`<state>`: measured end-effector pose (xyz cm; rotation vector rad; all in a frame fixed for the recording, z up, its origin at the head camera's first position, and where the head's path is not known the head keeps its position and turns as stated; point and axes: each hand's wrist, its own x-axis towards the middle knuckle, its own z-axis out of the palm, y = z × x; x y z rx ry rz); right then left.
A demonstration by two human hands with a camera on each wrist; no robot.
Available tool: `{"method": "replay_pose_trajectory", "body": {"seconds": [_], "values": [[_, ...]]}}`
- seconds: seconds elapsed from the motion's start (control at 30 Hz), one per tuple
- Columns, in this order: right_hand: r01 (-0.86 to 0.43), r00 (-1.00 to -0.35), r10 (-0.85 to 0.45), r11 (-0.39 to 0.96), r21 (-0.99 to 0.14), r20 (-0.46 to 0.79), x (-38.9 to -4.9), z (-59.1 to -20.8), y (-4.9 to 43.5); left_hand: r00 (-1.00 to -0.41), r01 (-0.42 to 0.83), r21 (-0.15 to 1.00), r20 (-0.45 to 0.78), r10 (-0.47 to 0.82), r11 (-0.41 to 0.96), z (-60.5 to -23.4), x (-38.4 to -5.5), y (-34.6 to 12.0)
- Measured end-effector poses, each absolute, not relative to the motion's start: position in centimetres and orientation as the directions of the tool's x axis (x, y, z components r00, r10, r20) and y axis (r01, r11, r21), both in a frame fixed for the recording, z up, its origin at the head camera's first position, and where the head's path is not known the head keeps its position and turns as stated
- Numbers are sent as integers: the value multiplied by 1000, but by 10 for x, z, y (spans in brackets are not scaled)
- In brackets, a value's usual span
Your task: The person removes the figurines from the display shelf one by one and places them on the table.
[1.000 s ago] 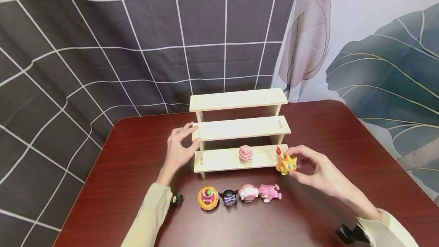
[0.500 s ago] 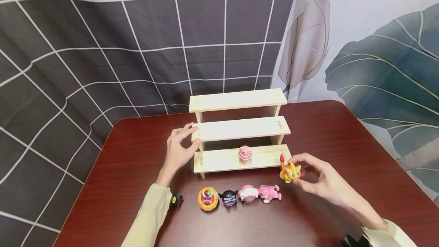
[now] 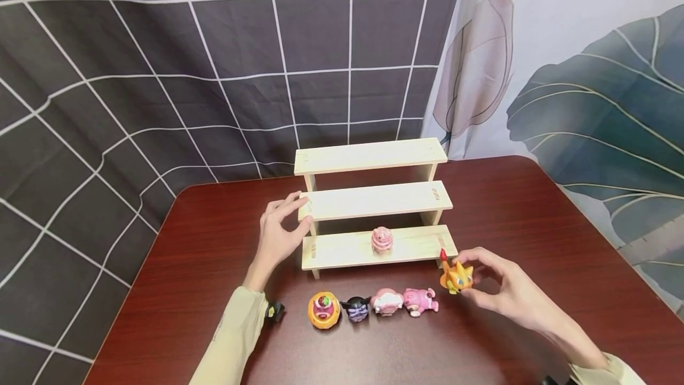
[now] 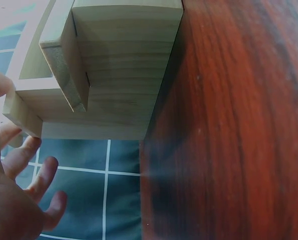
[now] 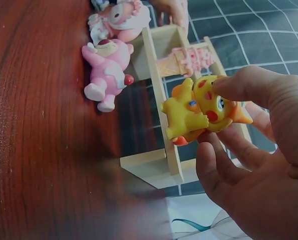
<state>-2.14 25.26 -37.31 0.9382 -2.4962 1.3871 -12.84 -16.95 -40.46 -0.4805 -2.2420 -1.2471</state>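
A small yellow-and-orange toy figure (image 3: 456,277) with a red-tipped tail is pinched between thumb and fingers of my right hand (image 3: 502,287). It hangs just in front of the right end of the lowest step of a three-tier wooden display shelf (image 3: 342,251). In the right wrist view the toy figure (image 5: 194,107) shows its yellow belly and red cheeks. My left hand (image 3: 280,233) holds the left end of the middle step, thumb at the front edge; in the left wrist view some fingers (image 4: 43,180) stay off the wood. A pink ice-cream-like figure (image 3: 382,240) stands on the lowest step.
Before the shelf, in a row on the dark red table (image 3: 214,266), lie an orange round toy (image 3: 323,310), a black-and-purple figure (image 3: 357,308), a pink-and-white figure (image 3: 387,301) and a pink bear (image 3: 420,301). A gridded dark curtain (image 3: 230,106) hangs behind.
My right hand has drawn the yellow-orange toy figure toward me and slightly right, away from the lowest step's right end. The left hand has stayed on the shelf.
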Motion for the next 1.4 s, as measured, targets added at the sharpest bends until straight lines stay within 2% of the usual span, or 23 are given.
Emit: {"method": "replay_pose_trajectory", "body": {"seconds": [0.7,1.07,1.4], "values": [[-582,-782,-492,359,-729,382,-13,-384,256,-783,557,659,619,57,505,-404,-129,-169],[-591,-757,-530,304,-747,382,-11,-392,258,-786,553,661,616,54,508,-405,-129,-169],[-579,-762,-539,320,-750,358,-11,-400,258,-784,555,660,619,54,507,-404,-128,-169]]}}
